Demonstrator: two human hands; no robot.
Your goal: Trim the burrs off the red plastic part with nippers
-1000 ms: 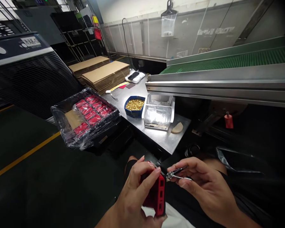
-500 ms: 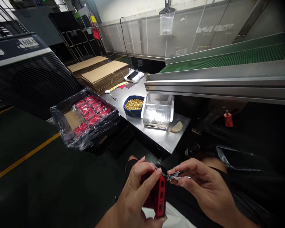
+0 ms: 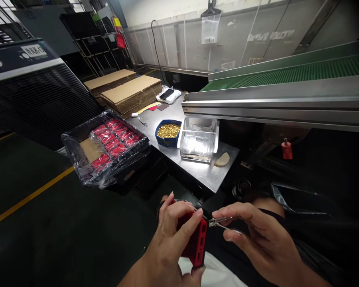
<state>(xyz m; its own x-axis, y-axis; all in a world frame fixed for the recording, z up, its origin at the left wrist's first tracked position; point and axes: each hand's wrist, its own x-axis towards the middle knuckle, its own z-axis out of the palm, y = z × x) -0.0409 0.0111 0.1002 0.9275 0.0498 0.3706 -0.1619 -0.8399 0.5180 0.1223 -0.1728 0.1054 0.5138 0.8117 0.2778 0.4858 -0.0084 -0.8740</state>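
My left hand (image 3: 175, 233) is wrapped round a red-and-black plastic case (image 3: 200, 243), tilted over my lap. Several rectangular openings run along the case's narrow red side; my palm and fingers hide much of its face. Between the thumb and fingers of my right hand (image 3: 257, 235) is a pair of nail clippers (image 3: 224, 221). Their levers are spread, and the jaws are close to the case's upper right edge; I cannot tell whether they touch it.
Ahead on the metal table (image 3: 191, 177) are a blue bin of small gold-coloured parts (image 3: 169, 130), a clear bin with plastic bags (image 3: 197, 143) and a pale half-round piece (image 3: 222, 159). A plastic-lined crate of red items (image 3: 128, 163) stands left. Cardboard (image 3: 131, 89) lies behind; a green conveyor (image 3: 287, 73) rises right.
The clippers' levers have spread wider, with my right thumb lower. My left hand and the case have shifted slightly left.
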